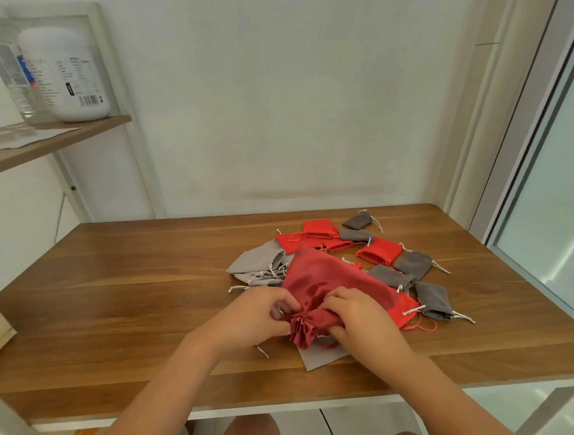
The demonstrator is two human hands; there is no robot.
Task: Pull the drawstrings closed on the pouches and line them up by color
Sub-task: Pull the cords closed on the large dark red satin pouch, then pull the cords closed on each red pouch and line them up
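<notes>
Both grips on the dark red pouch [322,275]: left hand [257,314] pinches its gathered mouth [302,332], right hand [356,317] clutches the cloth at three o'clock.

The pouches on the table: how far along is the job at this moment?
Done: nothing is lined up by colour yet. In hand: the left hand and right hand grip the large dark red pouch, its mouth bunched together. Left: the small red pouches, dark grey pouches and light grey pouches lie mixed in one pile, unsorted.
</notes>
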